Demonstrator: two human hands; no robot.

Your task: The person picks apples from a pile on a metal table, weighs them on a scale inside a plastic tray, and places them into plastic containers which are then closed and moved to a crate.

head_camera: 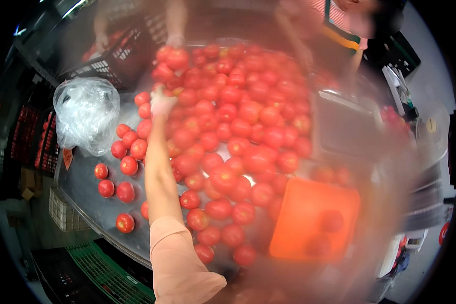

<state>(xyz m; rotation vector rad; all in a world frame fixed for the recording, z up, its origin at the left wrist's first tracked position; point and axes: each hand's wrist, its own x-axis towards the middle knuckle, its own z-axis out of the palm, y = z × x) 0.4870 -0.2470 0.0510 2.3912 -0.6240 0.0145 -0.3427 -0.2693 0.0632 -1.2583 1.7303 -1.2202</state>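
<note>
My left arm reaches up over a metal table. At its end my left hand is at the left edge of a large heap of red tomatoes, with its fingers among them; blur hides whether it grips one. Several loose tomatoes lie on the table to the left of my forearm. More tomatoes spread to the right of it. An orange plastic tray sits at the lower right, two dark round shapes showing on it. My right hand is out of view.
Across the table, another person's hand is at some tomatoes; a second hand is at a dark crate. A person stands far right. A clear plastic bag lies left; a green crate stands below the table edge.
</note>
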